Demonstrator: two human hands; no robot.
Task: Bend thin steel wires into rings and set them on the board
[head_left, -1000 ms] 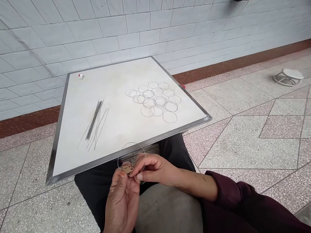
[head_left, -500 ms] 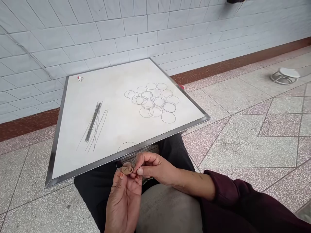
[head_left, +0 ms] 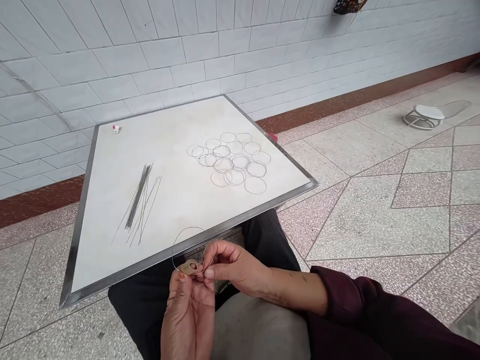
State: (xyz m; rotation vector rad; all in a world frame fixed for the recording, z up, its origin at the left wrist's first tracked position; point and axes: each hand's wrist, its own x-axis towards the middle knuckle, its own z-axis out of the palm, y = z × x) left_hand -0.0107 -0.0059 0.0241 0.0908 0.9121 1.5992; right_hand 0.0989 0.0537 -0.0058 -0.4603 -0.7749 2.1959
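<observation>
A thin wire ring [head_left: 190, 228] is held upright between my two hands, just past the table's near edge. My left hand [head_left: 189, 310], palm up, pinches its lower side between thumb and fingertips. A small tan, curled piece [head_left: 190, 267] sits at those fingertips; its material and whether it wraps a finger are hard to make out. My right hand [head_left: 234, 267] pinches the ring's right side with thumb and forefinger, close beside the left fingertips. The join in the wire, if there is one, is hidden by the fingers.
On the white table [head_left: 176, 125] with a metal edge lie several overlapping wire rings [head_left: 255, 186] at the right and a bundle of straight wires [head_left: 138, 196] at the left. A small white-and-red object [head_left: 117, 129] stands at the far corner. A stool [head_left: 423, 116] is on the floor.
The view has shifted slightly, so table and hands appear a little lower and further left. Both hands keep their hold on the wire ring.
</observation>
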